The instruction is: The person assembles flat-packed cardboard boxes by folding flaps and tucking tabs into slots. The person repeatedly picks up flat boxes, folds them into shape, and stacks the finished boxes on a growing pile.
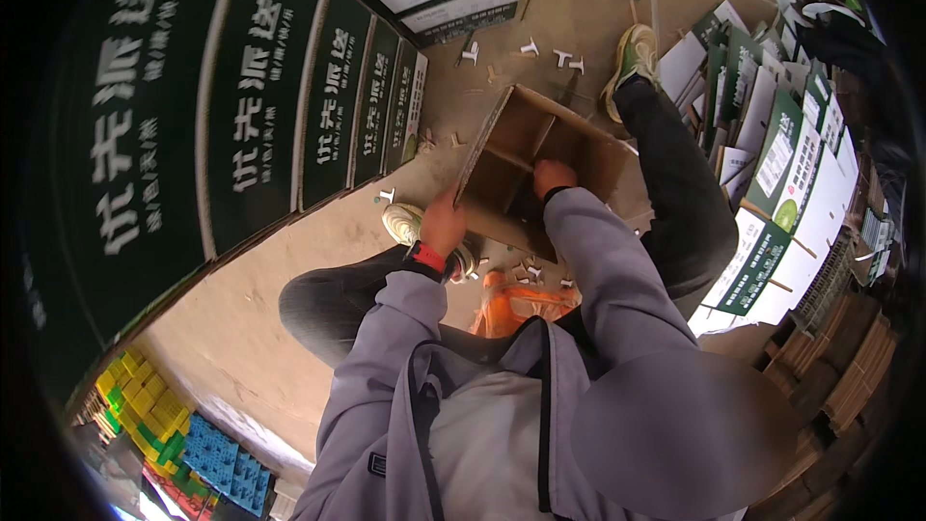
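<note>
So from my feed I'm looking straight down at the brown cardboard box (526, 169), half-folded and open on top, sitting on the dusty floor (251, 299) between the person's knees. The left hand (443, 222) is closed around the box's near-left edge, fingers wrapped on the cardboard, with a red watch band (425, 257) at the wrist. The right hand (553, 177) is down inside the box, curled over what looks like an inner flap; I can't tell whether it's actually pinching it. Grey jacket sleeves run up from the bottom of the view.

A stack of flat dark green cartons (289, 96) leans along the left side, and more flat green-and-white ones (772, 174) are piled at right. Small white plastic pieces (569, 60) lie scattered on the floor beyond the box. An orange stool (516, 304) sits under the person, and colourful crates (183, 429) show at bottom left.
</note>
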Tool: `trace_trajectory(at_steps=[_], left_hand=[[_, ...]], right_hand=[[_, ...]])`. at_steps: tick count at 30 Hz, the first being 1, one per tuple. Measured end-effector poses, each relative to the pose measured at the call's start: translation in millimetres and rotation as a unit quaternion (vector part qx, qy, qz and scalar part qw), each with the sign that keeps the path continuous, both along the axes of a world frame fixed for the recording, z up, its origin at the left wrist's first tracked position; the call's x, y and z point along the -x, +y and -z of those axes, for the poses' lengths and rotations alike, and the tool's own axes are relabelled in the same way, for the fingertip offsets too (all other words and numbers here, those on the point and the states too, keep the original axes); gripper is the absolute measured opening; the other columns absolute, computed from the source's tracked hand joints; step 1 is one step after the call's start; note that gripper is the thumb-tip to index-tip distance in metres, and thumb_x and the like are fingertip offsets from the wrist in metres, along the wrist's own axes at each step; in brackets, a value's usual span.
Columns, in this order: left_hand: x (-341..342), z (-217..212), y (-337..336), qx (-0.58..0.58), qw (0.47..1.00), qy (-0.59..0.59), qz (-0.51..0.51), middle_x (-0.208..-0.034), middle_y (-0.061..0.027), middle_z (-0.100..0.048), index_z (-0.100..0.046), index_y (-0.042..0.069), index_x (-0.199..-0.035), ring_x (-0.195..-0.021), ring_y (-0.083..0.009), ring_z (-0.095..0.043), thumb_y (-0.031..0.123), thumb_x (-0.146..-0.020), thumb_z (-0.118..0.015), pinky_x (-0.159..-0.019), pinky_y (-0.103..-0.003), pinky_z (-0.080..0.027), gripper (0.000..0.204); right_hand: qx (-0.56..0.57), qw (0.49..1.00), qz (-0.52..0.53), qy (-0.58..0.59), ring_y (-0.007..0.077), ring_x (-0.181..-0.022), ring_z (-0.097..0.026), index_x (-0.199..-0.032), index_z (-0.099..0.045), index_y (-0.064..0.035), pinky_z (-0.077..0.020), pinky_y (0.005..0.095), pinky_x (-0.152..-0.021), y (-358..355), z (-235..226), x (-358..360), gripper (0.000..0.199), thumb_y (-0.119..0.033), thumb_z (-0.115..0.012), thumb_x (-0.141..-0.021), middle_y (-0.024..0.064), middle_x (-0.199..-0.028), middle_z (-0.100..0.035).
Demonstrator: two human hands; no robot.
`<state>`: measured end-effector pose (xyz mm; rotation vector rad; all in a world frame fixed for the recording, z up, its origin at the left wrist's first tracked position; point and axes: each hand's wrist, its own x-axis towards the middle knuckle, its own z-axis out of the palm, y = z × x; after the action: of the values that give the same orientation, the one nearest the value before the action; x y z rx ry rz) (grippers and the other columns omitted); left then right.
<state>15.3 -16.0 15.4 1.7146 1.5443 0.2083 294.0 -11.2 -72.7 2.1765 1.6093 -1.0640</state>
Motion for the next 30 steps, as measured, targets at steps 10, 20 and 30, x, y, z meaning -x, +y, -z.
trace_trajectory(at_steps=[10,20,30], left_hand=[[-7,3,19,0.054,0.997,-0.013,-0.045,-0.136,-0.0313,-0.068,-0.06,0.003,-0.152,-0.129,-0.0491,-0.064,0.029,-0.105,-0.059,-0.113,-0.051,-0.051,0.054],[-1,1,21,-0.017,0.989,0.104,0.103,-0.12,-0.032,-0.073,-0.075,0.0,-0.112,-0.113,-0.0538,-0.068,0.039,-0.112,-0.047,-0.101,-0.059,-0.054,0.048],[-8,-192,2,-0.013,0.999,0.045,-0.014,-0.121,-0.0327,-0.075,-0.075,-0.009,-0.115,-0.117,-0.0474,-0.071,0.054,-0.111,-0.052,-0.102,-0.052,-0.055,0.068]], right_hand=[[0.04,0.999,0.015,-0.032,0.0366,-0.111,-0.078,-0.116,-0.081,-0.0112,-0.0626,0.0506,-0.093,21,21,9,0.03,-0.021,-0.056,-0.103,0.0156,-0.121,-0.08],[-0.09,0.969,-0.223,0.059,0.0376,-0.143,-0.057,-0.131,-0.074,-0.0091,-0.0489,0.0621,-0.111,-73,-226,-27,0.068,-0.06,-0.078,-0.087,0.0145,-0.142,-0.069],[-0.405,0.877,-0.256,0.027,0.0361,-0.095,-0.067,-0.097,-0.074,-0.0119,-0.0551,0.0511,-0.076,-127,-296,-52,0.023,-0.032,-0.079,-0.088,0.0115,-0.095,-0.07]])
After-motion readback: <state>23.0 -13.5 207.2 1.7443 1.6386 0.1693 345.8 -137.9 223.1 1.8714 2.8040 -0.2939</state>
